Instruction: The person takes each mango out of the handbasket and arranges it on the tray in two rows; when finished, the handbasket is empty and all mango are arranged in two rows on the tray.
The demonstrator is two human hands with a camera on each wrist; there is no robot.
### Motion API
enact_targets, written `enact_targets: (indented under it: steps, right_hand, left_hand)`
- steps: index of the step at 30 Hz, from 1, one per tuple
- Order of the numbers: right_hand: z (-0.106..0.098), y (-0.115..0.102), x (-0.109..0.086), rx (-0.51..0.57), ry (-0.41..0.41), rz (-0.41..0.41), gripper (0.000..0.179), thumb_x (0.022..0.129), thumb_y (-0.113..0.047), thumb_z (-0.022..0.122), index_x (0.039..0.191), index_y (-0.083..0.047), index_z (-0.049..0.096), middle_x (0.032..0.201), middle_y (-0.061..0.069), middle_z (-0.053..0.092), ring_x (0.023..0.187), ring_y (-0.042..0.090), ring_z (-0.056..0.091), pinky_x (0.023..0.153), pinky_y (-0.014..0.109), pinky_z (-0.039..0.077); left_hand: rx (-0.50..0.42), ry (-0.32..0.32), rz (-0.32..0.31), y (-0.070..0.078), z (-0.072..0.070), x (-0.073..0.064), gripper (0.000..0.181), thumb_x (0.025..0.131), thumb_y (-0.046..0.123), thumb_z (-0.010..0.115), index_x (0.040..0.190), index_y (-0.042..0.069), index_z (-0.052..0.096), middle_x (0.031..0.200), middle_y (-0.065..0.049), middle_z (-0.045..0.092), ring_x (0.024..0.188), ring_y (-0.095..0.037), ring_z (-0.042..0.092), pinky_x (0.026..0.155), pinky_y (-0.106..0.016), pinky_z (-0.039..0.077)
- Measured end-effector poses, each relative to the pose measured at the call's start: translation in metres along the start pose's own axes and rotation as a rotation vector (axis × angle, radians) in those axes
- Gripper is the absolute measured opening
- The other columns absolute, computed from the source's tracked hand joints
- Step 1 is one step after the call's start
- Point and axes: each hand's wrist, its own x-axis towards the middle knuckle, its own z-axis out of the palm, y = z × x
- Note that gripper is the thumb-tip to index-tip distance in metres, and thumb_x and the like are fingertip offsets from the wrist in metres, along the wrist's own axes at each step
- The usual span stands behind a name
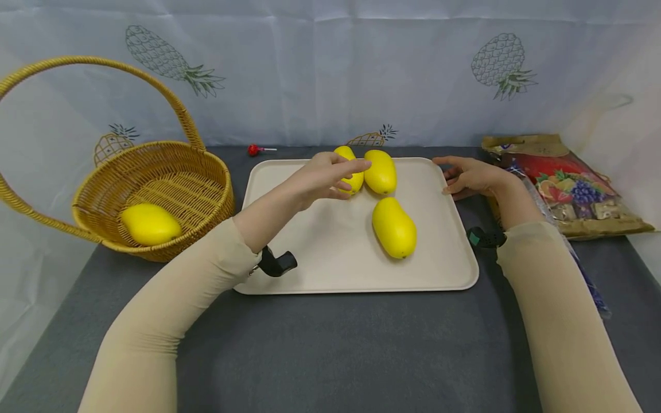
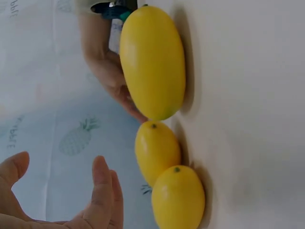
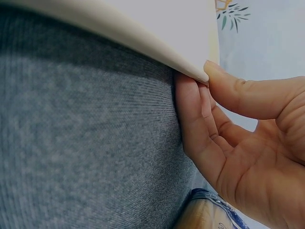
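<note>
While the right grip pinches the tray (left grip wide, contact unclear from above), one-sided lifting could roll the yellow fruits off.

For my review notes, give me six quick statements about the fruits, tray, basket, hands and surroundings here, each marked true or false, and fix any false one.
1. Three fruits lie on the tray. True.
2. The left hand grips a fruit. False: the left hand holds nothing.
3. The right hand pinches the tray's rim. True.
4. The basket contains no fruit. False: one fruit lies in the basket.
5. The lollipop lies on the tray. False: the lollipop lies on the table, beyond the tray's far edge.
6. In the head view, the bag lies to the right of the tray. True.
</note>
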Motion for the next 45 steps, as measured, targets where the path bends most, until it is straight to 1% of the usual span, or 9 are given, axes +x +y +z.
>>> enact_targets:
  steps: [10, 17, 19, 22, 27, 33, 37, 41, 45]
  right_hand:
    - [0.000, 0.005, -0.003, 0.014, 0.002, -0.003, 0.083, 0.096, -0.007, 0.062, 0.160, -0.017, 0.009, 0.130, 0.017, 0.043, 0.096, 0.009, 0.062, 0.084, 0.027, 0.061]
    - [0.000, 0.006, -0.004, 0.027, 0.002, -0.003, 0.083, 0.096, -0.006, 0.061, 0.160, -0.017, 0.009, 0.128, 0.017, 0.045, 0.094, 0.009, 0.063, 0.084, 0.028, 0.061]
    - [0.000, 0.005, -0.004, 0.029, 0.000, -0.007, 0.083, 0.096, -0.006, 0.060, 0.160, -0.017, 0.009, 0.129, 0.017, 0.045, 0.094, 0.009, 0.063, 0.084, 0.028, 0.061]
    - [-0.001, 0.005, -0.004, 0.031, -0.006, -0.008, 0.083, 0.097, -0.006, 0.061, 0.160, -0.017, 0.008, 0.131, 0.018, 0.045, 0.095, 0.009, 0.063, 0.084, 0.028, 0.061]
    - [-0.002, 0.004, -0.002, 0.026, -0.014, -0.004, 0.084, 0.097, -0.008, 0.061, 0.160, -0.018, 0.008, 0.134, 0.018, 0.043, 0.097, 0.009, 0.062, 0.085, 0.028, 0.061]
    - [-0.003, 0.005, 0.000, 0.021, -0.015, -0.004, 0.085, 0.096, -0.008, 0.062, 0.161, -0.019, 0.008, 0.133, 0.017, 0.043, 0.097, 0.010, 0.061, 0.085, 0.028, 0.061]
    - [-0.003, 0.005, 0.001, 0.024, -0.014, -0.010, 0.085, 0.096, -0.008, 0.062, 0.160, -0.019, 0.008, 0.131, 0.016, 0.044, 0.097, 0.009, 0.061, 0.084, 0.027, 0.061]
    - [-0.003, 0.004, 0.001, 0.024, -0.010, -0.012, 0.084, 0.096, -0.008, 0.062, 0.160, -0.018, 0.009, 0.131, 0.016, 0.043, 0.096, 0.009, 0.061, 0.084, 0.027, 0.061]
    - [-0.003, 0.003, 0.001, 0.027, -0.007, -0.013, 0.083, 0.096, -0.007, 0.061, 0.160, -0.018, 0.009, 0.131, 0.016, 0.043, 0.095, 0.010, 0.062, 0.084, 0.027, 0.061]
  left_hand:
    - [-0.010, 0.088, 0.057, 0.010, -0.042, -0.018, 0.067, 0.096, 0.043, 0.061, 0.149, 0.009, 0.039, 0.148, -0.015, 0.043, 0.124, -0.028, 0.054, 0.100, -0.034, 0.056]
    - [-0.061, 0.156, 0.108, 0.013, -0.080, -0.039, 0.068, 0.098, 0.042, 0.056, 0.153, 0.011, 0.032, 0.150, -0.014, 0.038, 0.121, -0.023, 0.055, 0.108, -0.034, 0.050]
    - [-0.064, 0.182, 0.122, 0.015, -0.092, -0.046, 0.068, 0.097, 0.044, 0.057, 0.153, 0.012, 0.033, 0.146, -0.011, 0.041, 0.115, -0.019, 0.057, 0.105, -0.030, 0.052]
    - [-0.107, 0.218, 0.138, 0.015, -0.112, -0.052, 0.069, 0.095, 0.045, 0.059, 0.151, 0.012, 0.036, 0.133, -0.004, 0.045, 0.108, -0.017, 0.059, 0.094, -0.024, 0.056]
    - [-0.258, 0.267, 0.159, 0.003, -0.151, -0.054, 0.066, 0.092, 0.042, 0.066, 0.142, 0.007, 0.042, 0.115, -0.002, 0.047, 0.096, -0.016, 0.062, 0.077, -0.021, 0.060]
    - [-0.410, 0.353, 0.095, -0.014, -0.191, -0.056, 0.061, 0.090, 0.040, 0.069, 0.137, 0.012, 0.044, 0.120, 0.000, 0.047, 0.094, -0.015, 0.063, 0.074, -0.021, 0.060]
    - [-0.437, 0.419, 0.078, -0.025, -0.205, -0.061, 0.061, 0.089, 0.041, 0.070, 0.137, 0.015, 0.043, 0.120, 0.001, 0.046, 0.100, -0.015, 0.059, 0.076, -0.020, 0.060]
    - [-0.447, 0.473, 0.055, -0.033, -0.212, -0.065, 0.078, 0.086, 0.041, 0.073, 0.148, 0.016, 0.033, 0.121, 0.004, 0.044, 0.102, -0.013, 0.056, 0.076, -0.018, 0.059]
    - [-0.456, 0.527, 0.032, -0.042, -0.223, -0.067, 0.080, 0.087, 0.041, 0.073, 0.151, 0.019, 0.031, 0.121, 0.008, 0.044, 0.101, -0.011, 0.055, 0.075, -0.016, 0.058]
